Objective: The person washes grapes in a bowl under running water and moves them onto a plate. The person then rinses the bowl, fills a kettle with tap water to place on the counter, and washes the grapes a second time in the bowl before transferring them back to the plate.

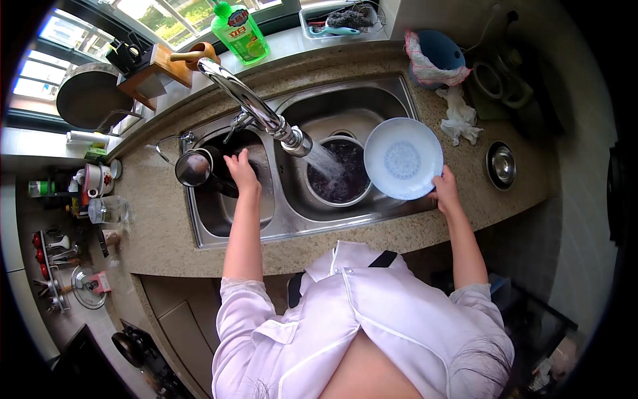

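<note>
Daylight comes through barred windows [169, 23] above a speckled stone counter [159, 229], with beige cupboards [179, 326] below. A pale wall [588, 166] stands at right; the dim lower right corner looks like shelving.

Faucet [249, 100]: polished metal, mirror-like. Double sink [286, 193]: metal, satin sheen. Plate [403, 158]: smooth, glossy, ceramic-looking. Surface [159, 229]: stone-like, speckled, low sheen. Green bottle [240, 34]: translucent plastic, shiny. Small bowl [502, 165]: metal, bright reflections. Blue bin [442, 56]: plastic, lined with thin, crinkled plastic film. Crumpled white piece [460, 118]: thin, soft-looking, paper or film, cannot tell. Knife block [156, 73]: wood, smooth. Shirt [399, 312]: cloth, smooth, slight satin sheen.
</note>
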